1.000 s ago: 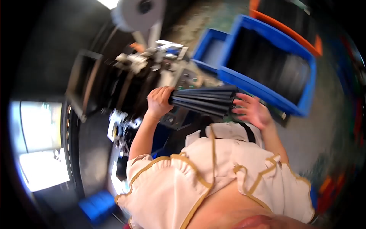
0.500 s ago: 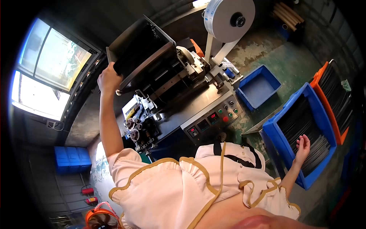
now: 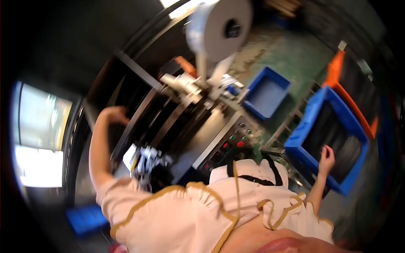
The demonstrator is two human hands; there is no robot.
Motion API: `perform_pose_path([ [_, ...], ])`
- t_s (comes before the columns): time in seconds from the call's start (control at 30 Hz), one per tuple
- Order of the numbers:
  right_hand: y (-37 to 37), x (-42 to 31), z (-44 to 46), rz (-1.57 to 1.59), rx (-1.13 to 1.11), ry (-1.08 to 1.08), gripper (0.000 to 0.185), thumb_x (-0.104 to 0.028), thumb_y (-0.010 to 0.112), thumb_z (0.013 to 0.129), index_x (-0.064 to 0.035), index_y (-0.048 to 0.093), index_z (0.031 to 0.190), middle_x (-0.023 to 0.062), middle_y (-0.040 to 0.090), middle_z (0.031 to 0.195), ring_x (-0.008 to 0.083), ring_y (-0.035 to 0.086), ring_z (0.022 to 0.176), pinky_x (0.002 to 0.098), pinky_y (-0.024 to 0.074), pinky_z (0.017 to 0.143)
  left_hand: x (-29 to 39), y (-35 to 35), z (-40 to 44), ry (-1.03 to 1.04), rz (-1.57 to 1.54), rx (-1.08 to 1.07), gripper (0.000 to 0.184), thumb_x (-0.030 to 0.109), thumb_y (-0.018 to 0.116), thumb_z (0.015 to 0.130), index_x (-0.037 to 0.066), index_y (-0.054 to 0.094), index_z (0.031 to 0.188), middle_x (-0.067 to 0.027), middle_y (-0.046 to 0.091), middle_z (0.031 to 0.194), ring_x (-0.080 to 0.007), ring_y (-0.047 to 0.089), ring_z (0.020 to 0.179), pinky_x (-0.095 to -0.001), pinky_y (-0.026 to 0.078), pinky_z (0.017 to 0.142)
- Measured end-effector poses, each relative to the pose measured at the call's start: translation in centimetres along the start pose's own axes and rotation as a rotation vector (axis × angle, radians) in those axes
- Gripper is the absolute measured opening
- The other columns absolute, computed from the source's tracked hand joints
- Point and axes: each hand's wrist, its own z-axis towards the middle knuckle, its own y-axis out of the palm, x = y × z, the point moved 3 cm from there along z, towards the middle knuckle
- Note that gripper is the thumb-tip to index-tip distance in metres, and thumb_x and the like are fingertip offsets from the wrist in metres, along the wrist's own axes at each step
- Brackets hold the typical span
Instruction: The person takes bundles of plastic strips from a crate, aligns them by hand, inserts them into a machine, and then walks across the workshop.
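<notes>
My left hand (image 3: pixel 114 114) is over the dark hopper (image 3: pixel 141 71) of the machine, its wrist bent and the fingertips pointing inward; motion blur hides how the fingers are set. Low on the right, my right hand (image 3: pixel 326 161) hangs over the near side of a blue crate (image 3: pixel 294 143), with its fingers loosely curled and a gap beside the thumb. Nothing shows in it. Thin black strips (image 3: pixel 327 133) fill that crate, lying lengthwise and blurred.
A large white tape reel (image 3: pixel 219 33) stands above the machine's far end. The control panel (image 3: pixel 225 145) with buttons faces me. A blue bin (image 3: pixel 255 105) sits on the floor, and an orange crate (image 3: pixel 335 69) of dark strips adjoins the blue crate.
My view has swung, shifting the machine left and smearing the picture. My left hand has left the hopper's edge and moved over it. My right hand stays by the blue crate.
</notes>
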Motion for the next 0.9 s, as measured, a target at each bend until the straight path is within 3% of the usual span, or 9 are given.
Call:
perform_pose_path([
  [0.03,0.0,-1.4,0.0,-0.147,0.062,-0.109,0.015,-0.013,0.058,0.081,-0.0031,0.062,0.09,0.0048,0.062,0.077,0.0092,0.055,0.068,0.0227,0.0458,0.063,0.9,-1.5,-0.2,-0.05,0.028,0.23,0.076,0.04,0.072,0.061,-0.006,0.045,0.114,-0.0171,0.06,0.098,-0.025,0.058,0.091,-0.0336,0.046,0.079],
  [0.07,0.2,-1.8,0.1,-0.141,0.098,-0.072,0.013,-0.013,0.059,0.079,-0.0042,0.063,0.088,0.0054,0.061,0.074,0.0093,0.055,0.066,0.0236,0.0446,0.061,-0.7,-1.2,1.6,0.032,-0.528,0.318,0.07,0.035,0.07,0.067,-0.008,0.043,0.115,-0.0148,0.062,0.093,-0.0256,0.058,0.088,-0.0374,0.048,0.075],
  [0.1,-0.2,-3.5,0.2,-0.16,0.087,-0.026,0.011,-0.011,0.06,0.077,-0.0048,0.063,0.086,0.0067,0.061,0.073,0.0113,0.055,0.064,0.0239,0.0445,0.06,0.4,-2.2,4.1,0.152,-0.545,0.416,0.069,0.035,0.07,0.067,-0.008,0.044,0.115,-0.0148,0.061,0.094,-0.0257,0.058,0.089,-0.0375,0.048,0.075],
  [0.17,-0.2,-2.9,-0.1,-0.18,0.206,-0.084,0.013,-0.015,0.062,0.074,-0.0061,0.064,0.083,0.0099,0.062,0.076,0.0185,0.059,0.066,0.0282,0.0461,0.06,6.9,-4.0,7.7,0.263,-0.388,0.526,0.067,0.034,0.07,0.067,-0.007,0.044,0.114,-0.015,0.061,0.094,-0.0261,0.058,0.089,-0.0377,0.048,0.076],
  [0.27,-0.2,-2.5,-0.9,-0.261,0.223,-0.059,0.01,-0.018,0.06,0.073,-0.0093,0.062,0.078,0.0079,0.062,0.076,0.0261,0.059,0.07,0.0329,0.0469,0.061,17.7,-3.7,11.0,0.329,-0.121,0.603,0.065,0.033,0.069,0.068,-0.006,0.045,0.113,-0.0152,0.06,0.095,-0.0266,0.057,0.09,-0.038,0.047,0.077],
  [0.37,-0.1,-1.9,-1.1,-0.31,0.213,-0.033,0.012,-0.021,0.059,0.074,-0.0096,0.061,0.078,0.0066,0.061,0.077,0.0262,0.059,0.071,0.0338,0.0473,0.062,23.3,-2.3,11.5,0.359,0.013,0.637,0.062,0.032,0.069,0.068,-0.005,0.046,0.112,-0.0154,0.06,0.096,-0.0271,0.056,0.091,-0.0383,0.046,0.078],
  [0.6,-0.3,-2.2,-1.4,-0.321,0.19,0.031,0.012,-0.022,0.057,0.075,-0.0106,0.06,0.077,0.0042,0.062,0.076,0.0246,0.059,0.07,0.0351,0.047,0.061,27.0,-0.9,10.8,0.381,0.101,0.685,0.055,0.029,0.068,0.069,-0.003,0.049,0.109,-0.0159,0.059,0.099,-0.0283,0.055,0.094,-0.0391,0.044,0.08],
  [0.9,-0.2,-2.3,-1.3,-0.309,0.18,0.015,0.012,-0.021,0.056,0.076,-0.0101,0.06,0.077,0.0045,0.062,0.076,0.0248,0.06,0.07,0.0353,0.0475,0.06,25.6,-1.7,8.0,0.313,0.13,0.809,0.047,0.026,0.067,0.07,-0.001,0.052,0.106,-0.0165,0.057,0.101,-0.0298,0.052,0.097,-0.04,0.042,0.083],
])
